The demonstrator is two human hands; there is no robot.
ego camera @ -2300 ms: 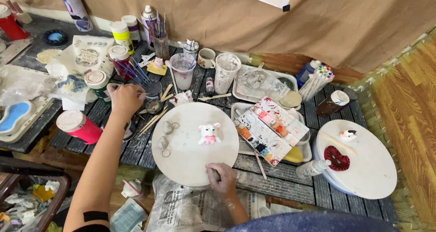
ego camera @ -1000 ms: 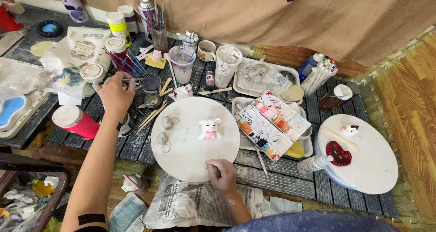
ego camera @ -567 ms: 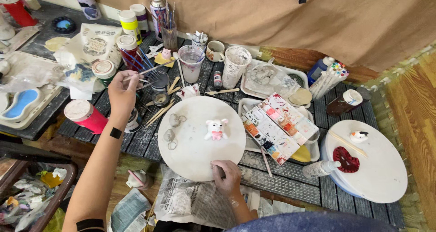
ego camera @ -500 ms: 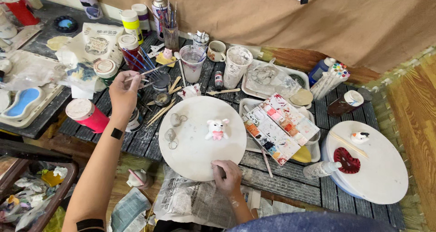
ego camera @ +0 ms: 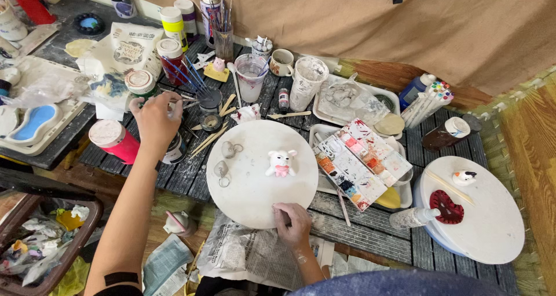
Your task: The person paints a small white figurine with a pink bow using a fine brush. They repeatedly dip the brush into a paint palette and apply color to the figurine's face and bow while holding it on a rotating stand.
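Note:
A round white board (ego camera: 255,186) lies on the dark slatted table. On it stand a small white and pink clay animal (ego camera: 280,163) and two grey ringed charms (ego camera: 227,157). My right hand (ego camera: 292,223) grips the board's near rim with curled fingers. My left hand (ego camera: 153,119) reaches out over the table's left part and pinches a thin brush (ego camera: 185,94) beside a jar of blue-handled brushes (ego camera: 200,90). A red-lidded pot (ego camera: 113,139) stands just left of that hand.
A paint palette box (ego camera: 359,163) lies right of the board, and a second round board (ego camera: 480,215) holds a red heart and a small figure. Cups, paint bottles, markers and trays crowd the back. Newspaper (ego camera: 243,255) hangs off the near edge.
My left hand has stayed by the brush jar and shifted only slightly. My right hand keeps its grip on the board's rim. The view has swayed a little.

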